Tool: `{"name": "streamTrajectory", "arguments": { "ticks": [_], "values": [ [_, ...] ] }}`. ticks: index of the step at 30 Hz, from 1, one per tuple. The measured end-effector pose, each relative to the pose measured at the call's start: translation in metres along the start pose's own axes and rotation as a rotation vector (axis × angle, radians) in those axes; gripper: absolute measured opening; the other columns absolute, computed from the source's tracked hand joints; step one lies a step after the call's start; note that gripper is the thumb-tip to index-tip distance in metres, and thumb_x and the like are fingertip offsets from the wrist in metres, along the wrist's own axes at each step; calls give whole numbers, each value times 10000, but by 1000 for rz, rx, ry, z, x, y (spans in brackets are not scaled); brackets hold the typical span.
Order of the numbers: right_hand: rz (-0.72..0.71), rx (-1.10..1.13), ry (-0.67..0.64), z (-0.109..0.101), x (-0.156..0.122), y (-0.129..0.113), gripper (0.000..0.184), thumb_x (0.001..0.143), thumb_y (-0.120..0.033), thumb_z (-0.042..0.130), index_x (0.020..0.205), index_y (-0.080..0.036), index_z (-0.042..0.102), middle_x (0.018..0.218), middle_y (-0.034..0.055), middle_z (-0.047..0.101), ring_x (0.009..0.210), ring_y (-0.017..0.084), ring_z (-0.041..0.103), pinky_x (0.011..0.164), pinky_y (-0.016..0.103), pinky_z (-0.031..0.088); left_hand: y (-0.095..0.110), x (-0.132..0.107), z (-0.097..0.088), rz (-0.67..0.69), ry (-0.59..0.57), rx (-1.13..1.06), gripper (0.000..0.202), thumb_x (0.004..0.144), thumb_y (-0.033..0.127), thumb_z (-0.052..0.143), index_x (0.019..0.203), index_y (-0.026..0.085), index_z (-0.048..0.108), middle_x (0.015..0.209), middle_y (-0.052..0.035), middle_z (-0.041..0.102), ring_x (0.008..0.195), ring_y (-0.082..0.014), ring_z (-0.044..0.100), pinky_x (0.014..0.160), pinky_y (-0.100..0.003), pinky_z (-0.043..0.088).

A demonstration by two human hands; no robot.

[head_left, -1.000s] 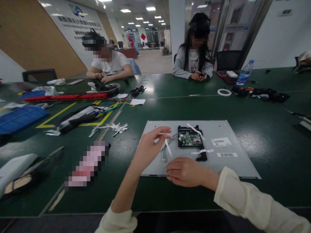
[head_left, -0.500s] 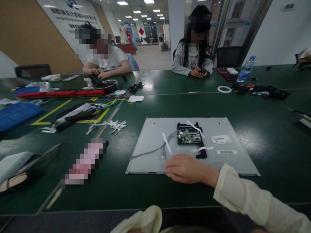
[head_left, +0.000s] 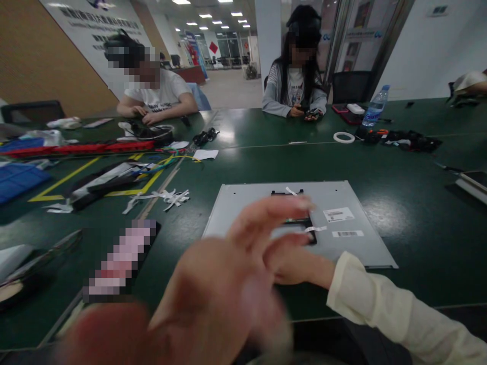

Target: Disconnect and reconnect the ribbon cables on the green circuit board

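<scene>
My left hand point(head_left: 213, 284) is raised close to the camera, large and blurred. Its fingers are bent but apart, and nothing shows in them. Behind it, my right hand point(head_left: 297, 266) rests by the front edge of a flat grey metal panel point(head_left: 247, 195); its fingers are hidden. On the panel sits a black bracket point(head_left: 312, 235), held by white tape strips point(head_left: 317, 229). Only a sliver of the green circuit board point(head_left: 296, 220) shows, and the cable beside it is covered by my left hand. Two white labels point(head_left: 338, 214) are stuck on the panel's right side.
To the left lie a pixelated pink phone-like object point(head_left: 124, 258), cut white strips point(head_left: 175, 198) and a blue tray point(head_left: 23, 180). A tape ring point(head_left: 344, 137) and a water bottle point(head_left: 376, 106) are at the back right. Two people sit across the green table point(head_left: 258, 165).
My left hand has come up into view in front of the panel, covering its left part and my right hand's fingers. The whole view has shifted slightly.
</scene>
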State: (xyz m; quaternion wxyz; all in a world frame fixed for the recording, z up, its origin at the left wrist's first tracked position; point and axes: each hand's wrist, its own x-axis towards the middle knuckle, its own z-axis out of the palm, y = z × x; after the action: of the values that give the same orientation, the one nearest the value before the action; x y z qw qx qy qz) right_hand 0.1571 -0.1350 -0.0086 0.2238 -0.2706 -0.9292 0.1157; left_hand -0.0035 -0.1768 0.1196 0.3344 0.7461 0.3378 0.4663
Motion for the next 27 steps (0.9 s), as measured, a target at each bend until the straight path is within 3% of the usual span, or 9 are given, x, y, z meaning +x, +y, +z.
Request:
{"name": "streamTrajectory", "arguments": {
  "ticks": [3,6,9,12,16,19,27],
  "values": [
    [-67,-17,13,-1,0,-1,316,948,-347,379,974,-145,621,984,80,649,972,170,560,895,319,426,-21,71,11,74,15,9,277,930,419,379,980,284,616,1190,-14,586,1155,-229,533,925,-420,485],
    [-122,-11,-10,-3,2,-3,352,903,-410,448,1072,-140,599,1099,97,608,1052,191,518,930,344,411,-78,112,14,53,106,224,208,875,320,478,1004,224,609,1139,-42,600,1102,-204,541,943,-374,452],
    [-118,-18,-16,-5,4,-4,453,848,-398,520,1222,-142,523,1242,117,523,1181,220,427,994,384,371,-142,119,11,40,194,433,174,828,216,503,954,200,621,1069,-56,600,1087,-202,531,977,-371,410],
    [-15,-55,13,-5,5,-5,502,849,-303,509,1320,-146,437,1350,129,438,1289,241,305,1063,453,290,-180,108,3,-12,225,596,159,804,190,516,904,203,639,1077,-64,585,1088,-222,524,989,-400,388],
    [143,-149,17,-5,6,-5,519,880,-311,475,1378,-201,378,1424,105,376,1343,281,214,1093,593,116,-188,98,-5,-65,218,714,169,811,215,521,921,230,649,1133,-53,566,1125,-243,504,989,-428,379],
    [229,-223,35,-4,10,0,521,889,-307,464,1393,-231,359,1469,95,319,1371,292,159,1083,632,35,-188,98,-6,-86,219,720,164,813,235,522,909,239,655,1124,-48,569,1112,-242,513,979,-426,390],
    [472,-423,177,-1,14,41,432,888,-227,456,1320,-236,452,1494,120,280,1384,337,143,1050,673,43,-190,92,2,-117,136,747,164,800,212,534,909,228,656,1144,-62,572,1132,-256,503,968,-444,402]
  ]
}}
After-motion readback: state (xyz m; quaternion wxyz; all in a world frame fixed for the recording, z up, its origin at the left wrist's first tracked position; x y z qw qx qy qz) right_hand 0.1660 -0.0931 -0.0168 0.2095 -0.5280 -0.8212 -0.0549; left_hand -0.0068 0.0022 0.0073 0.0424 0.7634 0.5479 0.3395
